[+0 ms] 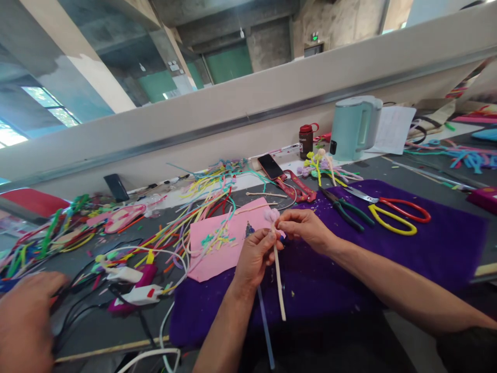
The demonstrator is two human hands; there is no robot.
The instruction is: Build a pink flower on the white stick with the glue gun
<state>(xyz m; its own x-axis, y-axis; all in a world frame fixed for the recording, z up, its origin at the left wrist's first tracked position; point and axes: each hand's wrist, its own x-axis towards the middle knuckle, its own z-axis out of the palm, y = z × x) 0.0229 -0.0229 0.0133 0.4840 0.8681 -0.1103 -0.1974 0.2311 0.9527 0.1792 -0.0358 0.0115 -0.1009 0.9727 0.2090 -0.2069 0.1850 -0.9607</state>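
Note:
A cream fuzzy pipe cleaner (pixel 278 285) with a pale lilac tuft (pixel 271 215) at its top stands nearly upright between my hands. My left hand (pixel 258 254) pinches it below the tuft. Fingertips of my right hand (pixel 303 228) close on the upper stem beside the tuft. A metal nozzle tip (pixel 248 228) shows behind my left hand, and a translucent glue stick (pixel 265 326) runs out below it; the body between is mostly hidden, so I cannot tell whether my left hand touches it. Pink paper (pixel 205 259) with small clippings lies behind.
Scissors (pixel 394 207) and green-handled pliers (pixel 345 207) lie on the purple cloth (pixel 435 248) at right. A kettle (pixel 351 129), bottle (pixel 306 141) and phone (pixel 271 166) stand or lie farther back. Cables and power strips (pixel 135 295) spread leftward. Another person's blurred hand (pixel 31 311) is at far left.

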